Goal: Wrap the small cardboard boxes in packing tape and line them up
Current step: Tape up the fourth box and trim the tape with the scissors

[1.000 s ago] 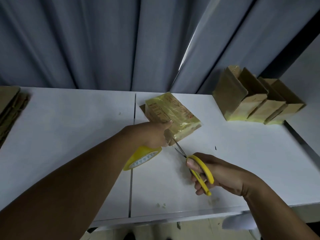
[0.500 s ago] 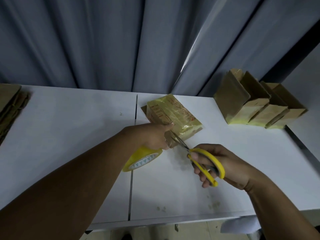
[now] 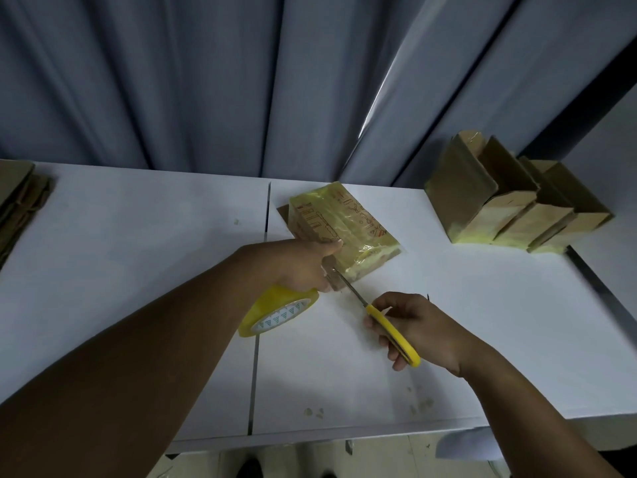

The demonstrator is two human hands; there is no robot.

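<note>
A small cardboard box wrapped in yellowish tape lies at the table's middle back. My left hand holds the yellow tape roll just in front of the box, thumb against the box's near side. My right hand grips yellow-handled scissors. Their blades point up-left and reach the stretch of tape between my left hand and the box. The blades look closed.
A row of taped cardboard boxes stands leaning at the back right. Flat cardboard is stacked at the far left edge. A seam splits the white table. Grey curtains hang behind.
My right hand has pushed the scissors up-left to the tape by the box, then squeezed the handles together. My left hand stays with the roll.
</note>
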